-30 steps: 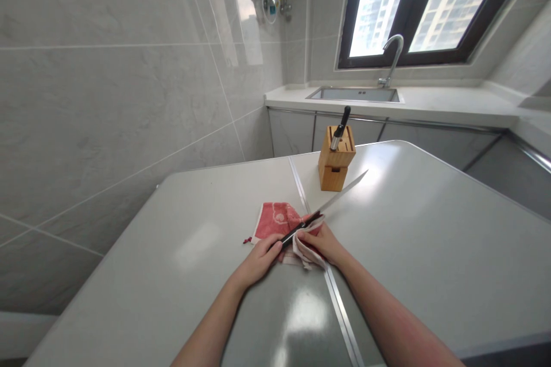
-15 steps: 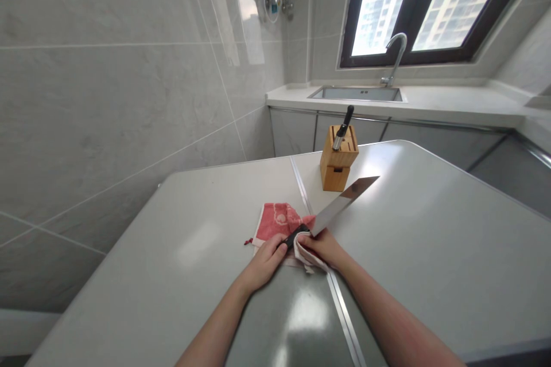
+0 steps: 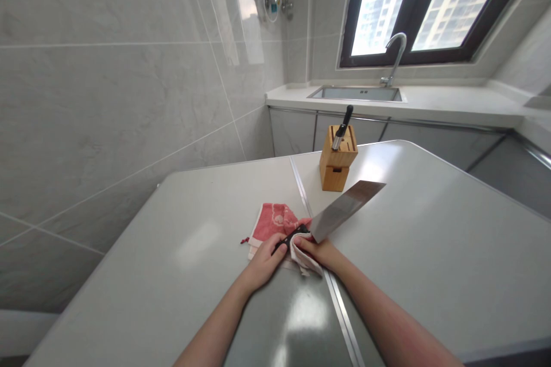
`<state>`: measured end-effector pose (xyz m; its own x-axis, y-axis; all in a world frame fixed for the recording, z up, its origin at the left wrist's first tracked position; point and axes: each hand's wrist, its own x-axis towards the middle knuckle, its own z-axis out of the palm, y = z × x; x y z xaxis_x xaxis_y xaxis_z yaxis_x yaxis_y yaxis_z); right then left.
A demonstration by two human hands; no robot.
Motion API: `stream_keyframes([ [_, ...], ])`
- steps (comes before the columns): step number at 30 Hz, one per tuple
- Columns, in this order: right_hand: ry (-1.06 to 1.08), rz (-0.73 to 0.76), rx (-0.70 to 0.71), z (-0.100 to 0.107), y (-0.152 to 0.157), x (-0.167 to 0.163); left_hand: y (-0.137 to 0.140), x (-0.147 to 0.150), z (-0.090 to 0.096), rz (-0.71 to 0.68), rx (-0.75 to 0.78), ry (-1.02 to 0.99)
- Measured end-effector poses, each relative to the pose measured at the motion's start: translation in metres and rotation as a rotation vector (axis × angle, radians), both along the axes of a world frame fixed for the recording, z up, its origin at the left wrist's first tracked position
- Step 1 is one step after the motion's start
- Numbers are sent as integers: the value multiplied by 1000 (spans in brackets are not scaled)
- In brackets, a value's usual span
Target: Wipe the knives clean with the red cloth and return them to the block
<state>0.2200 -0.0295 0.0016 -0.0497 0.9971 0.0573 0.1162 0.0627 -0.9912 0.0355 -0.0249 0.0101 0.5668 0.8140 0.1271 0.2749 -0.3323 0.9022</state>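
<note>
A wide-bladed kitchen knife (image 3: 346,209) points up and to the right over the table, its black handle nearest me. My left hand (image 3: 267,257) is closed around the end of that handle. A red and white towel (image 3: 275,222) lies spread under the handle, and one part of it is folded over the handle near the blade. My right hand (image 3: 319,251) pinches this folded part against the handle; its fingers are partly hidden behind the blade and cloth.
Beyond the blade stands a wooden knife block (image 3: 338,157) with a black-handled tool (image 3: 343,127) in it. The white table (image 3: 206,298) has a metal strip (image 3: 344,309) along its seam. Behind are a sink (image 3: 357,93), a faucet (image 3: 398,54) and a window (image 3: 413,6).
The knife has turned so more of its broad blade face shows, and its tip has shifted slightly right and down. Both hands and the towel have moved a little left.
</note>
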Motion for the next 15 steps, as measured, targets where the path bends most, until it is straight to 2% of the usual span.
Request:
stream_keyframes([
  [10, -40, -18, 14, 0, 2, 0, 2, 0, -1, 8, -40, 3],
  [12, 7, 2, 39, -1, 3, 0, 2, 0, 0, -3, -105, -54],
  [15, 128, 89, 44, -3, 5, -1, 0, 0, -1, -48, -333, -169],
])
